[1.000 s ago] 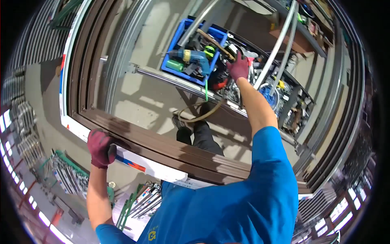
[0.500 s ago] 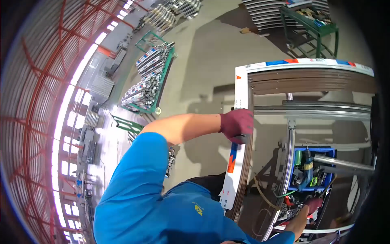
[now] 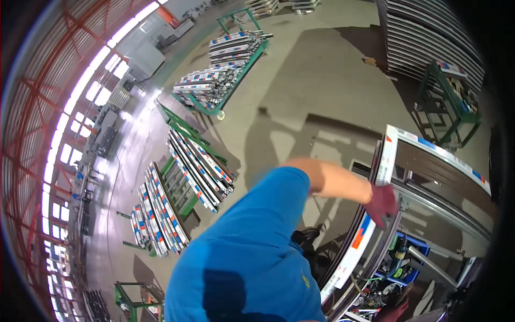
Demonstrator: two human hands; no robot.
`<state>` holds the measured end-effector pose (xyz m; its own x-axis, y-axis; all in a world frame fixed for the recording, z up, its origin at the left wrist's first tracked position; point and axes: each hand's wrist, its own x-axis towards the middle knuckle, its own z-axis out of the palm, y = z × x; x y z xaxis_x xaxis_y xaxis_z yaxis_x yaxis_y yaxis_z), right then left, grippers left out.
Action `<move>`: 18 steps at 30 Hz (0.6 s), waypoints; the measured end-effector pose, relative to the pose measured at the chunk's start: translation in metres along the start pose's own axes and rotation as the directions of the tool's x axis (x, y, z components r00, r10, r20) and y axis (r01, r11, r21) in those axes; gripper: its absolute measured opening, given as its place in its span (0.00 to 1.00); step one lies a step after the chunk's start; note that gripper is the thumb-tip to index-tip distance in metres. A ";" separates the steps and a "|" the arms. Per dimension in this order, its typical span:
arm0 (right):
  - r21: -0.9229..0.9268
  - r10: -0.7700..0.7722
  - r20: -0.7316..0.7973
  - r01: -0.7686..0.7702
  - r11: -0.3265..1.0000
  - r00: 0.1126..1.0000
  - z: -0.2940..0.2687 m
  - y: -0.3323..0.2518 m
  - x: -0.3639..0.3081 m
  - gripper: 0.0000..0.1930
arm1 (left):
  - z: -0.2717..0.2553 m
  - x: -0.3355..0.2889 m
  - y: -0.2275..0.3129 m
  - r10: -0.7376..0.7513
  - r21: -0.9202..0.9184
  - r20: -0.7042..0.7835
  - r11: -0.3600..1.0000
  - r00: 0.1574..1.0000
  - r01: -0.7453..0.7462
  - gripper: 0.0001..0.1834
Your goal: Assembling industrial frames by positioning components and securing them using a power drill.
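Note:
My left hand (image 3: 383, 205), in a maroon glove, is closed over the side bar of a large rectangular frame (image 3: 351, 252). The frame has white film with blue and orange patches on its face and brown profile along its sides. My right hand (image 3: 392, 312), also gloved in maroon, is low at the right, down by a tray of loose metal parts and tools (image 3: 370, 303). Shade hides its fingers. Just beyond it, a blue crate (image 3: 412, 273) holds a power drill (image 3: 398, 257) and other tools.
Metal rails (image 3: 440, 201) run beneath the frame. A green cart (image 3: 456, 107) stands at the far right before stacked profiles (image 3: 424, 43). To the left are green racks of wrapped profiles (image 3: 198, 166) and a loaded green trolley (image 3: 230, 91).
My view has turned, so the frame now appears further right and tilted, and more racks show at the left. My left hand stays on the frame; my right stays among the tools.

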<state>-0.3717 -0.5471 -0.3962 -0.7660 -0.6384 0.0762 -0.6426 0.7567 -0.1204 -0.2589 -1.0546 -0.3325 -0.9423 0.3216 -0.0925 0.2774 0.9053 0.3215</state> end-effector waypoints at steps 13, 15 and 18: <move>0.346 -0.527 -0.143 0.542 0.766 0.837 -0.156 -0.264 0.022 0.34 | 0.047 -0.008 0.149 -0.208 -0.967 -0.007 0.249 0.978 0.046 0.33; 0.384 -0.423 -0.011 0.394 0.835 0.906 -0.175 -0.287 0.015 0.36 | 0.045 -0.015 0.153 -0.085 -0.980 -0.035 0.197 0.996 -0.017 0.33; 0.213 -0.217 -0.172 0.251 0.944 0.961 -0.076 -0.195 -0.052 0.42 | 0.040 -0.037 0.165 0.039 -0.997 0.054 -0.048 0.998 0.056 0.42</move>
<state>-0.2075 -0.6507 -0.3014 -0.6001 -0.7532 0.2693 -0.7949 0.5241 -0.3055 -0.1710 -0.9063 -0.3138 -0.9191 0.3715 -0.1310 -0.2529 -0.3015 0.9193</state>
